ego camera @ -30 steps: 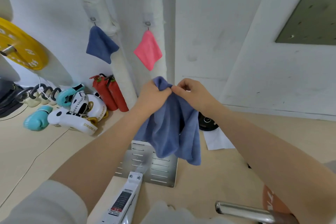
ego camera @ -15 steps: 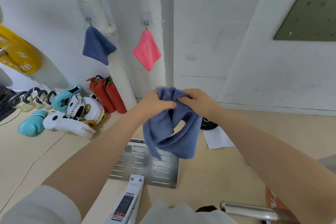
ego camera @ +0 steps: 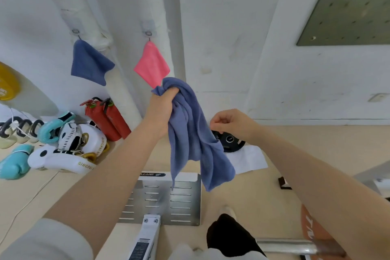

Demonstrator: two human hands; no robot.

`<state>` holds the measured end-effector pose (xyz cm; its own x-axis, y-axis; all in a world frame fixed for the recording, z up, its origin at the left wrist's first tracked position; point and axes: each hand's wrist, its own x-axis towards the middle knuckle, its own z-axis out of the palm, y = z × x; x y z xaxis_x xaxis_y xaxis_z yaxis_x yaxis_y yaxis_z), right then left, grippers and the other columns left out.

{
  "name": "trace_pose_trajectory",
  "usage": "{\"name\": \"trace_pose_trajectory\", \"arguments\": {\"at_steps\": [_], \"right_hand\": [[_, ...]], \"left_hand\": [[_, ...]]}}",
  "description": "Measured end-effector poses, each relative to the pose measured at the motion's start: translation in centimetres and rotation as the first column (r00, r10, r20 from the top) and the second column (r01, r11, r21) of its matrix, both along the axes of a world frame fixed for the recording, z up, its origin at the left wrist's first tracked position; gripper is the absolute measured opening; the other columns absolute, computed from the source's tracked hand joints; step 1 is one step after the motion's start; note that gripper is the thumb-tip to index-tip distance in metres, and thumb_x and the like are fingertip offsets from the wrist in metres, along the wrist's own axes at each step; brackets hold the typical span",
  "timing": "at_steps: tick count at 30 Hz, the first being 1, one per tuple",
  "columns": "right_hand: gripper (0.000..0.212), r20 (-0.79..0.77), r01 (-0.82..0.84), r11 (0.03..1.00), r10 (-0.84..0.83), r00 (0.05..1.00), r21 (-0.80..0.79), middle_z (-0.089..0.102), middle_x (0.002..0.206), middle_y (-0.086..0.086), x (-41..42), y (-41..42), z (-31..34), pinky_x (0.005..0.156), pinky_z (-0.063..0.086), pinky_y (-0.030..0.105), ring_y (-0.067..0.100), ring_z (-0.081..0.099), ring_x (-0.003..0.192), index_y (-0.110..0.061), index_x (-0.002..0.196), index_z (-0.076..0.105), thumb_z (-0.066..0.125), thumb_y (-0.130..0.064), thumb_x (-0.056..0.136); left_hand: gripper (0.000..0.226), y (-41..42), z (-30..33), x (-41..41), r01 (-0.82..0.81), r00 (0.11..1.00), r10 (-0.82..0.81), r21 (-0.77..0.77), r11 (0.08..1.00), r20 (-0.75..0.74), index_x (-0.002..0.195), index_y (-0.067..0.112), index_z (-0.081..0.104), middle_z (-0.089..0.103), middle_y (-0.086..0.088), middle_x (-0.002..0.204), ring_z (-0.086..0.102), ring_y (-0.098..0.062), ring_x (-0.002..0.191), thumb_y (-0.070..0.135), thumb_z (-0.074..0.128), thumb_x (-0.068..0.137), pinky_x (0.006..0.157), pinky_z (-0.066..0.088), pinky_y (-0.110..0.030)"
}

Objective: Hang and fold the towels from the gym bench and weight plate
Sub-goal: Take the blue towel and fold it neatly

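Two towels already hung on wall hooks: navy towel (ego camera: pixel 89 62), pink towel (ego camera: pixel 152 63). Third, blue towel (ego camera: pixel 191 131), not hung or folded yet; judged roughly mid-task. Plate (ego camera: pixel 230 142) on floor looked bare. Left hand (ego camera: pixel 163 107) was raised, arm extended, fingers curled tight round bunched top of blue towel, rest dangling over floor near pink towel. Right hand (ego camera: pixel 229 121) beside towel, clear of it, fingers loosely curled, holding nothing.

Soft matt cloth towel (ego camera: pixel 190 133) hangs above a shiny slotted metal plate (ego camera: pixel 162 200); glossy white boxing gloves (ego camera: pixel 63 158) left of it.
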<state>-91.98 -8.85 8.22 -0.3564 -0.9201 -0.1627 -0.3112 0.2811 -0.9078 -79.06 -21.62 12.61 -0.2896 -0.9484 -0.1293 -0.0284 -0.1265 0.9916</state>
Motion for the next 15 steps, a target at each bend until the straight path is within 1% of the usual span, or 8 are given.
{"name": "trace_pose_trajectory", "arguments": {"at_steps": [1,2,4,6,9,11,13,15], "right_hand": [[0.008,0.017,-0.004,1.0,0.005,1.0,-0.009,0.064,0.071,-0.011,-0.4,-0.1,-0.2,0.075,0.047,0.026,0.007,0.057,0.07,-0.013,0.078,0.065,0.061,-0.014,0.086],[0.006,0.039,-0.003,1.0,0.004,0.999,-0.023,0.064,0.077,-0.01,-0.8,-0.3,-0.3,0.077,0.047,0.026,0.008,0.057,0.075,-0.015,0.082,0.063,0.061,-0.017,0.087],[0.012,0.063,-0.01,0.999,0.012,0.998,-0.038,0.062,0.095,-0.008,-1.4,-1.3,0.2,0.081,0.048,0.024,0.011,0.059,0.086,-0.019,0.096,0.058,0.062,-0.025,0.087],[0.037,0.036,-0.052,0.997,0.054,0.998,-0.055,0.062,0.11,-0.004,-2.2,-2.7,0.8,0.085,0.049,0.024,0.011,0.06,0.098,-0.016,0.11,0.055,0.065,-0.035,0.08],[0.036,-0.032,-0.082,0.993,0.08,0.996,-0.087,0.065,0.114,0.006,-3.9,-4.9,1.1,0.092,0.049,0.033,0.02,0.06,0.107,-0.012,0.115,0.057,0.063,-0.031,0.085],[0.022,-0.098,-0.028,0.995,0.019,0.995,-0.093,0.066,0.108,0.013,-6.0,-6.0,0.8,0.093,0.048,0.04,0.026,0.061,0.103,-0.007,0.107,0.06,0.056,-0.02,0.09],[0.019,-0.151,0.004,0.999,-0.012,0.988,-0.049,0.066,0.096,0.02,-8.3,-7.0,0.5,0.089,0.047,0.045,0.027,0.061,0.088,0.001,0.094,0.06,0.053,-0.016,0.091],[0.019,-0.171,0.017,1.0,-0.018,0.985,-0.008,0.058,0.074,0.013,-10.1,-7.6,0.6,0.073,0.042,0.036,0.017,0.049,0.07,-0.005,0.077,0.054,0.051,-0.015,0.092]], "left_hand": [[0.019,-0.5,0.0,-0.4,-0.081,0.993,0.08,0.009,0.997,0.089,0.082,0.023,0.046,0.06,0.019,0.068,0.058,0.006,0.058,0.015,0.04,0.097,0.064,0.046,-0.012],[0.013,-0.7,0.2,-1.1,-0.047,0.991,0.039,0.056,0.997,0.131,0.088,0.022,0.05,0.062,0.014,0.075,0.06,0.001,0.059,0.015,0.043,0.096,0.064,0.05,-0.018],[0.009,-0.6,1.0,-2.0,0.259,0.964,-0.265,0.172,0.95,0.01,0.084,0.019,0.053,0.058,0.003,0.075,0.058,-0.007,0.061,0.018,0.051,0.092,0.057,0.049,-0.025],[0.014,-0.7,1.8,-2.8,0.402,0.91,-0.412,0.163,0.901,0.037,0.078,0.02,0.052,0.057,0.002,0.075,0.056,-0.012,0.064,0.018,0.052,0.092,0.057,0.047,-0.026],[0.014,-1.2,1.8,-5.4,0.382,0.916,-0.397,0.171,0.908,0.065,0.079,0.02,0.052,0.057,0.001,0.077,0.056,-0.012,0.069,0.02,0.052,0.092,0.064,0.048,-0.027],[0.02,-2.0,2.0,-7.1,0.368,0.93,-0.352,0.226,0.902,-0.11,0.078,0.017,0.054,0.056,0.0,0.075,0.055,-0.011,0.07,0.018,0.044,0.095,0.073,0.048,-0.027],[0.036,-3.2,2.9,-8.2,0.476,0.842,-0.373,0.214,0.853,-0.389,0.078,0.015,0.063,0.06,0.0,0.07,0.059,-0.007,0.069,0.015,0.032,0.097,0.074,0.049,-0.019],[0.051,-4.2,3.7,-9.2,0.565,0.751,-0.418,0.169,0.808,-0.512,0.071,0.016,0.072,0.065,0.002,0.065,0.062,-0.008,0.065,0.016,0.028,0.096,0.067,0.053,-0.018]]}}
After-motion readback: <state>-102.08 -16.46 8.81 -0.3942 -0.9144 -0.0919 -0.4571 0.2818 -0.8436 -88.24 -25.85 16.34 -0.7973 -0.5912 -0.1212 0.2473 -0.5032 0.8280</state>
